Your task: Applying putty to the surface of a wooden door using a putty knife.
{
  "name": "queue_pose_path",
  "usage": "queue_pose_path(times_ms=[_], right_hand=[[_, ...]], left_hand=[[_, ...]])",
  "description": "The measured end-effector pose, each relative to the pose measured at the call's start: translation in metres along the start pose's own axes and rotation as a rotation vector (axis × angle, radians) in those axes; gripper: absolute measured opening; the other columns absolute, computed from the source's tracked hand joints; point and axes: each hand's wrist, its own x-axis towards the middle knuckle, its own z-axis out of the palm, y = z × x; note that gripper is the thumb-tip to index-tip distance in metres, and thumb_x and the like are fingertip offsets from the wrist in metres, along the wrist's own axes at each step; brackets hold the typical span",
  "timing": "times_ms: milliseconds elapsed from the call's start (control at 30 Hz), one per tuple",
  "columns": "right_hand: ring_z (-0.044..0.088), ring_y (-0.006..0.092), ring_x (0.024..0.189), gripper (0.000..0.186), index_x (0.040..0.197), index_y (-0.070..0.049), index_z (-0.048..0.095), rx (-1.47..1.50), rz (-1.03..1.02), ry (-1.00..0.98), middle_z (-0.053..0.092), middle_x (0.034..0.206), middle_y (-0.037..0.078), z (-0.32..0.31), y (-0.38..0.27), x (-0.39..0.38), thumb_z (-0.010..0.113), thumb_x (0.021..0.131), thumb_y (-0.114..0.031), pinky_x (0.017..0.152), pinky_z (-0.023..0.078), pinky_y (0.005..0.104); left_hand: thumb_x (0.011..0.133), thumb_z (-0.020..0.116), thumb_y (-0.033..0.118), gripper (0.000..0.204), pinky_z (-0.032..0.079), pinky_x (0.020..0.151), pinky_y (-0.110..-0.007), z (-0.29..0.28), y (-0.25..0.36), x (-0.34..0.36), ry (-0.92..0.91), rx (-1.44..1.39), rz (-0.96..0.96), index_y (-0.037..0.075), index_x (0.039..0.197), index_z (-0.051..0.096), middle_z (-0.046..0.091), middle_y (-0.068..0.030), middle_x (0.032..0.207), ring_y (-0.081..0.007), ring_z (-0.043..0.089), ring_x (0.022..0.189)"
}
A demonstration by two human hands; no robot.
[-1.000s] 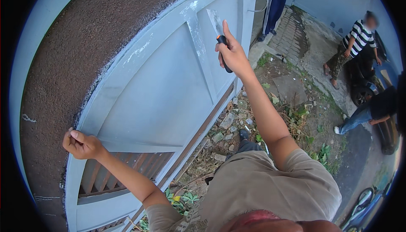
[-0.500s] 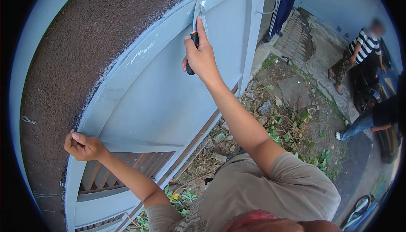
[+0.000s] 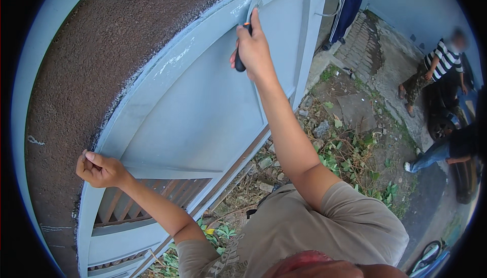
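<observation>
My right hand (image 3: 255,52) is wrapped around a putty knife (image 3: 240,64) with a black handle and an orange band. Its index finger stretches along the metal blade, which lies against the pale grey-blue frame (image 3: 175,57) near the top. White smears mark the frame along this stretch. My left hand (image 3: 104,170) is curled closed at the frame's outer edge, lower left, thumb against fingers. Whether it grips the edge or a small thing is hidden. Inside the frame sits a smooth pale panel (image 3: 203,100).
A rough brown wall (image 3: 76,75) borders the frame. Slatted openings (image 3: 137,202) lie below the panel. Rubble and cut plants (image 3: 329,141) cover the ground at right. Farther off are a person in striped trousers (image 3: 347,11), one in a striped shirt (image 3: 441,62), another in jeans (image 3: 431,156), and vehicles (image 3: 464,176).
My right hand has moved up and to the right along the frame with the putty knife. My left hand stays at the edge, its fingers slightly shifted.
</observation>
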Motion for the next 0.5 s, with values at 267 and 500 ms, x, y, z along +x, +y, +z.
queue_pose_path(times_ms=[267,500], right_hand=[[0.050,0.0181,0.044,0.073,0.158,-0.007,0.007,-0.066,0.059,-0.035,0.047,0.073,0.008,-0.010,0.000,-0.011,0.046,0.096,-0.012,0.038,0.045,0.0329],[0.051,0.0191,0.043,0.072,0.158,-0.010,0.006,-0.010,0.030,0.007,0.047,0.073,0.008,-0.015,-0.001,0.012,0.044,0.097,-0.010,0.039,0.045,0.0342]], left_hand=[[0.098,0.061,0.020,0.024,0.051,0.055,-0.024,0.003,-0.005,-0.008,-0.003,0.132,-0.060,-0.003,0.101,0.058,0.069,-0.0101,0.074,-0.0165,0.067,0.063],[0.098,0.062,0.021,0.024,0.049,0.052,-0.024,0.004,-0.007,-0.008,0.031,0.092,-0.021,-0.003,0.100,0.058,0.069,-0.0090,0.072,-0.0150,0.065,0.060]])
